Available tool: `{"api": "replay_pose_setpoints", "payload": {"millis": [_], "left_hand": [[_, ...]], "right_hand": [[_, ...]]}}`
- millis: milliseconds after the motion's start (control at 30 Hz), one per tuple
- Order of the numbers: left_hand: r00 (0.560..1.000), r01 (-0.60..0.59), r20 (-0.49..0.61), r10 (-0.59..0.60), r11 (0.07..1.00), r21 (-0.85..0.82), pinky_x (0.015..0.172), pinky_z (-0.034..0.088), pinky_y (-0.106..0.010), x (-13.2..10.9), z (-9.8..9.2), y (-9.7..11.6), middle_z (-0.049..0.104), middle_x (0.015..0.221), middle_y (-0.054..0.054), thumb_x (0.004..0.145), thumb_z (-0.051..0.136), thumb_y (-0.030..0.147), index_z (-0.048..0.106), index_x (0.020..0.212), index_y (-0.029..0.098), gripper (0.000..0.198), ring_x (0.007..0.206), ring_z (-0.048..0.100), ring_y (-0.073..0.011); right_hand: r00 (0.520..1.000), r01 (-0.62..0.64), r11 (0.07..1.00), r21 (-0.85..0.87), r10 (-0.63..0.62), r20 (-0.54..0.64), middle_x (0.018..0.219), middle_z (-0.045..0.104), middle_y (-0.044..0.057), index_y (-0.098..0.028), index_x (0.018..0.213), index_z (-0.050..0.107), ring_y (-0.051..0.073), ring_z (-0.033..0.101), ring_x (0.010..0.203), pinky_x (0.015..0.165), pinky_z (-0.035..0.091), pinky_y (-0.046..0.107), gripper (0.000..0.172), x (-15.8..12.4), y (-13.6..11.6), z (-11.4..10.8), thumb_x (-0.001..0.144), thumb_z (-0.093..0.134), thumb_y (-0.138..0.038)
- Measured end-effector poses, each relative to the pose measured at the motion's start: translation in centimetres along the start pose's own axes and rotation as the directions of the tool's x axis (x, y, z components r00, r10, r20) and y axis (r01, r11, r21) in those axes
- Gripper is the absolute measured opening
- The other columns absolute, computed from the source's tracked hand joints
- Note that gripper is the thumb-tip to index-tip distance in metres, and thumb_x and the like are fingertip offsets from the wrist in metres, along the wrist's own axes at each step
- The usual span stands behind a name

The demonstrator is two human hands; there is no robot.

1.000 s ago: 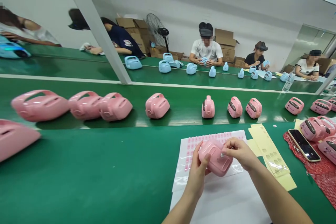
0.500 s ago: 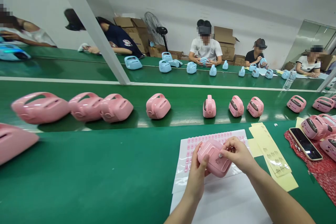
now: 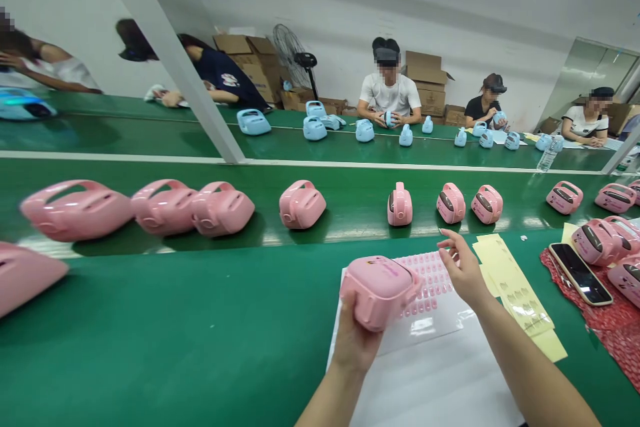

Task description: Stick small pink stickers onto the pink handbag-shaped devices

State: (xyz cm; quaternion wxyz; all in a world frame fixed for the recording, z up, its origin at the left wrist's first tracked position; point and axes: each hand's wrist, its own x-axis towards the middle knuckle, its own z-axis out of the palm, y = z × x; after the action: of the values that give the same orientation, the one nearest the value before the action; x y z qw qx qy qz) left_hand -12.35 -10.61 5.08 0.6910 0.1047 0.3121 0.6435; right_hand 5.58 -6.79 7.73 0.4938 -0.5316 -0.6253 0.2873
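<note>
A: What's at the far left?
B: A pink shell (image 3: 30, 279), cut off by the edge of the view, on the green table (image 3: 150, 340). Beyond it, 4 pink units (image 3: 301, 205) with top handles stand along the green strip (image 3: 345, 203). The middle 2 overlap in view; I can't tell whether they touch.
A: And the left hand (image 3: 357, 341)?
B: Curled around the lower left of a pink case (image 3: 377, 293), gripping it from below.
A: Where is that case, and how does it look?
B: It's held up over the left part of the sticker sheet (image 3: 429, 281), which lies on white paper (image 3: 440, 387). Glossy pink plastic, boxy with well-rounded corners. A smooth panel faces up, with print too small to read and a tiny yellowish mark near its far edge. The right end is slightly blurred.
A: The right hand (image 3: 464, 272)?
B: Apart from the case, near the sheet's right side. Its fingers are loosely bent and partly spread, with nothing visible in them; anything tiny there I couldn't tell.
A: Farther right?
B: Yellow sheets (image 3: 515, 293) near the right wrist, then a phone (image 3: 580, 273) on red wrap (image 3: 617, 340), beside dark-windowed units (image 3: 595, 242).
</note>
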Motion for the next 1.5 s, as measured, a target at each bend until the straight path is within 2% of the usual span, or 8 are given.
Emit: {"api": "replay_pose_setpoints", "payload": {"millis": [167,367,567,733,1100,1200,1333,1500], "left_hand": [[0.998,0.055,0.036,-0.047,0.965,-0.257,0.068,0.055,-0.034,0.8,-1.1,0.9,0.071,0.093,-0.009,0.074,0.056,0.048,0.048,0.123,0.021,0.057,0.082,0.066,-0.0237],[0.992,0.074,0.120,-0.037,0.942,-0.327,0.074,0.053,-0.029,1.1,-1.8,0.9,0.070,0.101,-0.006,0.069,0.063,0.045,0.038,0.131,0.024,0.070,0.090,0.065,-0.0233],[0.991,0.054,0.131,-0.013,0.948,-0.314,0.082,0.050,-0.027,0.5,-1.4,0.8,0.067,0.110,-0.006,0.069,0.063,0.051,0.032,0.135,0.022,0.079,0.104,0.060,-0.0229],[0.995,0.039,0.099,-0.013,0.965,-0.259,0.091,0.044,-0.027,0.3,-1.5,0.5,0.064,0.117,-0.009,0.064,0.066,0.054,0.033,0.135,0.019,0.086,0.120,0.047,-0.0229],[0.987,0.095,0.151,-0.048,0.942,-0.322,0.094,0.042,-0.029,0.3,-2.1,0.0,0.069,0.107,-0.007,0.074,0.057,0.053,0.020,0.140,0.024,0.081,0.103,0.060,-0.0203],[0.949,0.108,0.315,0.014,0.925,-0.365,0.094,0.041,-0.030,0.8,-2.9,-0.4,0.067,0.112,-0.008,0.081,0.047,0.051,0.015,0.141,0.025,0.073,0.105,0.060,-0.0196],[0.802,0.122,0.576,0.157,0.901,-0.416,0.099,0.036,-0.032,1.4,-3.7,-0.8,0.056,0.125,-0.013,0.087,0.035,0.051,0.017,0.141,0.022,0.064,0.116,0.051,-0.0215],[0.739,0.138,0.640,0.209,0.884,-0.447,0.102,0.031,-0.031,1.1,-3.3,-0.6,0.053,0.130,-0.011,0.089,0.029,0.048,0.026,0.138,0.025,0.054,0.121,0.045,-0.0207]], "right_hand": [[0.985,0.161,0.868,-0.470,-0.110,0.134,0.117,0.055,0.015,-0.016,0.127,0.044,0.025,0.052,0.102,0.085,0.042,0.044,0.063,2.7,5.6,2.1,0.068,0.035,0.002],[0.963,0.267,0.848,-0.458,-0.224,0.147,0.114,0.056,0.010,-0.024,0.128,0.044,0.022,0.051,0.110,0.088,0.043,0.041,0.069,2.5,8.8,3.0,0.067,0.029,0.006],[0.987,0.148,0.989,-0.009,-0.148,-0.066,0.099,0.056,0.008,-0.025,0.126,0.042,0.020,0.058,0.091,0.089,0.044,0.043,0.050,0.1,3.7,4.0,0.078,0.047,-0.014],[0.989,-0.138,0.826,0.547,0.140,0.038,0.100,0.055,0.004,-0.025,0.123,0.040,0.012,0.059,0.071,0.085,0.046,0.037,0.065,-1.5,-2.8,6.3,0.064,0.068,-0.028],[0.958,-0.268,0.733,0.625,0.273,0.091,0.085,0.054,0.001,-0.021,0.120,0.040,0.017,0.060,0.080,0.082,0.046,0.037,0.069,-1.9,-4.2,7.4,0.058,0.070,-0.024],[0.965,-0.236,0.752,0.616,0.253,0.062,0.082,0.053,0.000,-0.020,0.120,0.039,0.016,0.059,0.080,0.085,0.044,0.038,0.068,-2.1,-4.5,7.5,0.059,0.068,-0.022],[0.974,-0.176,0.777,0.605,0.227,-0.008,0.083,0.051,-0.002,-0.020,0.118,0.040,0.012,0.058,0.071,0.084,0.046,0.036,0.063,-2.4,-4.9,7.8,0.061,0.065,-0.020],[0.970,-0.136,0.742,0.657,0.235,-0.064,0.083,0.048,-0.003,-0.022,0.115,0.042,0.009,0.056,0.063,0.075,0.051,0.031,0.056,-3.0,-5.2,8.6,0.064,0.065,-0.021]]}}
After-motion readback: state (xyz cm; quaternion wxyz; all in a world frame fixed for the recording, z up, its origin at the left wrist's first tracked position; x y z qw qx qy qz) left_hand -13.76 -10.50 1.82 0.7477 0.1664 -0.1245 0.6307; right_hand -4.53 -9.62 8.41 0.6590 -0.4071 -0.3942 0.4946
